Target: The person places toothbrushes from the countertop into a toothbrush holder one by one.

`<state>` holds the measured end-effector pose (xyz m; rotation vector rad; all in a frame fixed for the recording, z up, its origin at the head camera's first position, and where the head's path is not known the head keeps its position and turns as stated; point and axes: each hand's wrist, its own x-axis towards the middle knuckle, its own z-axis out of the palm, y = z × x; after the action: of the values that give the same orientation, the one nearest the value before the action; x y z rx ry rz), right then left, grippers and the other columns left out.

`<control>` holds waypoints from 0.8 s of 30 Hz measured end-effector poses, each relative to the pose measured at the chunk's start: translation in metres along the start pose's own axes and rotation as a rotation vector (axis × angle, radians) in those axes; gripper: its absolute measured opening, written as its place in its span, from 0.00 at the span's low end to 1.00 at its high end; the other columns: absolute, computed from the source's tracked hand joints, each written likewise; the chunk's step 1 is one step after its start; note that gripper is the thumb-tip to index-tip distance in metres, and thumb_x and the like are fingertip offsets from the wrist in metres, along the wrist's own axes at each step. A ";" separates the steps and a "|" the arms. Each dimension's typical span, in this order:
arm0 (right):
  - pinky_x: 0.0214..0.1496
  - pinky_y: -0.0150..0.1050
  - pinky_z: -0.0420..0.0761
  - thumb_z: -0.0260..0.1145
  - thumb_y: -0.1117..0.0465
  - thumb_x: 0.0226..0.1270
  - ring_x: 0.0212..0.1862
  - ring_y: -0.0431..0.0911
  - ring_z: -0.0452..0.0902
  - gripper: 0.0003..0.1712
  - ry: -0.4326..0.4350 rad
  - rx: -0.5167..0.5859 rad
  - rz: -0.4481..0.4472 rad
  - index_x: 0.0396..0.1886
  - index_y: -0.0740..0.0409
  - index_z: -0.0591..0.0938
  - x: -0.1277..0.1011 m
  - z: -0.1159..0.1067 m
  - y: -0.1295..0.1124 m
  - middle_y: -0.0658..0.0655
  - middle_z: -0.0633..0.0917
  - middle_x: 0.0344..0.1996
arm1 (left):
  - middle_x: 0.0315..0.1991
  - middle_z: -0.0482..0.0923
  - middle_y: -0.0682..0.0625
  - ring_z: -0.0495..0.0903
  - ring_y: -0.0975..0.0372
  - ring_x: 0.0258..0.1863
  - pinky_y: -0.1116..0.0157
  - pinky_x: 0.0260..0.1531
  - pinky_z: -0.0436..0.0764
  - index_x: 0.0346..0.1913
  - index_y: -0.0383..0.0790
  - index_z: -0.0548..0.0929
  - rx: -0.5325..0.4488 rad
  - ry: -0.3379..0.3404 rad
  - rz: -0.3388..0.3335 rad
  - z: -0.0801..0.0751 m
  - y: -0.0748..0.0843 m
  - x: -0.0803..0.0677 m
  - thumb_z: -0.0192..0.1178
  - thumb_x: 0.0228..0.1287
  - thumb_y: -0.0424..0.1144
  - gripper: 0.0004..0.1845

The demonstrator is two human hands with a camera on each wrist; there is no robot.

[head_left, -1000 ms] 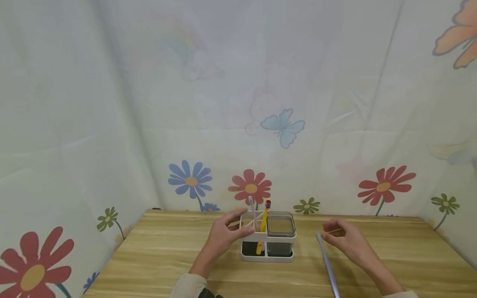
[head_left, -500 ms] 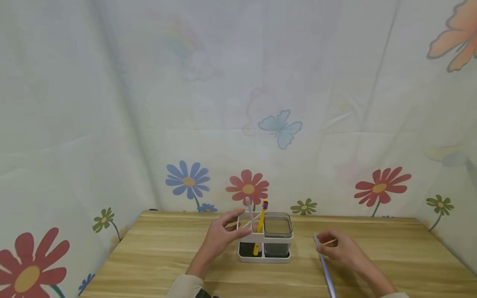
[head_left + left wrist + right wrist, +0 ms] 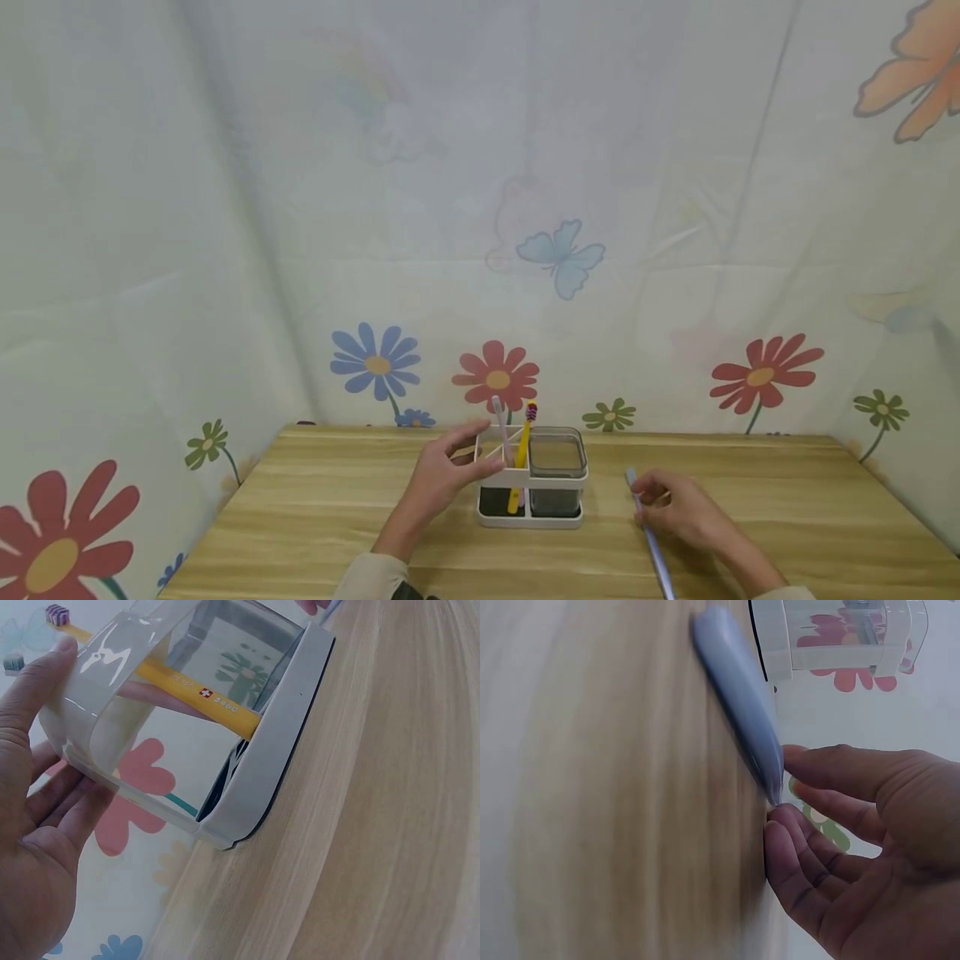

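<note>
Blue toothbrush: lies flat on the wooden table, head end under the right fingertips, handle running back toward the person.
Right hand: lowered onto the table since a second ago; fingers curled over the brush, pinching it near the head. Pickup looks begun, not finished.
Left hand: unchanged; thumb and fingers clasp the left end of the holder.
Holder: white, between the hands, closer to the left; hasn't shifted.
Inside: yellow toothbrush, pink toothbrush, grey cup on the right-hand side.
</note>
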<state>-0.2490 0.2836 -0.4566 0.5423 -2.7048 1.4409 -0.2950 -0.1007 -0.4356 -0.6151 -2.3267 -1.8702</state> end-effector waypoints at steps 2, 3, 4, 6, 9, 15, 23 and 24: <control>0.37 0.35 0.84 0.77 0.71 0.59 0.40 0.49 0.80 0.17 0.000 -0.030 -0.019 0.47 0.71 0.84 0.000 0.000 0.000 0.58 0.86 0.38 | 0.69 0.78 0.43 0.78 0.46 0.67 0.52 0.64 0.81 0.71 0.40 0.81 0.001 0.003 0.002 0.000 0.000 0.000 0.79 0.64 0.43 0.33; 0.37 0.35 0.83 0.77 0.71 0.59 0.40 0.49 0.80 0.16 -0.001 -0.043 -0.026 0.46 0.70 0.85 0.000 0.000 0.000 0.58 0.86 0.37 | 0.69 0.78 0.43 0.78 0.46 0.67 0.52 0.64 0.81 0.71 0.41 0.81 0.003 0.003 0.002 0.000 0.000 -0.001 0.79 0.64 0.43 0.34; 0.37 0.34 0.82 0.77 0.71 0.59 0.39 0.48 0.80 0.16 0.001 -0.047 -0.019 0.46 0.70 0.85 0.000 0.000 -0.001 0.57 0.86 0.36 | 0.69 0.78 0.43 0.78 0.46 0.67 0.52 0.64 0.80 0.71 0.41 0.81 0.005 0.002 0.000 0.000 0.000 -0.001 0.78 0.64 0.43 0.34; 0.36 0.34 0.81 0.77 0.71 0.59 0.37 0.47 0.79 0.16 0.002 -0.054 -0.006 0.47 0.70 0.85 -0.001 -0.001 -0.003 0.56 0.85 0.34 | 0.69 0.78 0.44 0.78 0.46 0.67 0.53 0.65 0.80 0.71 0.41 0.81 0.016 0.002 -0.002 0.000 0.000 -0.001 0.79 0.64 0.44 0.34; 0.33 0.33 0.80 0.77 0.72 0.59 0.34 0.45 0.78 0.17 0.013 -0.057 0.015 0.48 0.70 0.84 -0.002 0.000 -0.004 0.54 0.84 0.32 | 0.69 0.78 0.45 0.78 0.47 0.67 0.54 0.64 0.80 0.72 0.43 0.81 0.027 -0.002 -0.003 0.000 0.001 -0.001 0.79 0.64 0.46 0.34; 0.29 0.34 0.79 0.77 0.73 0.57 0.30 0.45 0.77 0.19 0.050 -0.106 0.039 0.49 0.66 0.85 -0.002 0.003 -0.003 0.52 0.83 0.28 | 0.69 0.78 0.46 0.78 0.48 0.67 0.56 0.64 0.81 0.72 0.44 0.81 0.027 -0.002 0.001 0.000 0.000 0.001 0.79 0.63 0.46 0.35; 0.29 0.36 0.81 0.76 0.74 0.56 0.30 0.46 0.79 0.19 0.065 -0.131 0.074 0.48 0.65 0.84 -0.002 0.005 -0.003 0.52 0.84 0.28 | 0.69 0.78 0.45 0.78 0.48 0.67 0.56 0.64 0.81 0.71 0.45 0.81 0.031 -0.003 -0.004 0.000 -0.001 0.000 0.79 0.63 0.47 0.35; 0.29 0.36 0.81 0.76 0.73 0.56 0.30 0.45 0.80 0.19 0.066 -0.134 0.077 0.48 0.66 0.84 -0.002 0.006 -0.004 0.52 0.85 0.28 | 0.69 0.77 0.45 0.78 0.48 0.67 0.56 0.64 0.81 0.71 0.45 0.81 0.030 -0.004 -0.005 0.000 -0.002 0.000 0.79 0.63 0.47 0.35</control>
<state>-0.2450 0.2779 -0.4573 0.3812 -2.7718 1.2574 -0.2953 -0.1012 -0.4371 -0.6103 -2.3568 -1.8339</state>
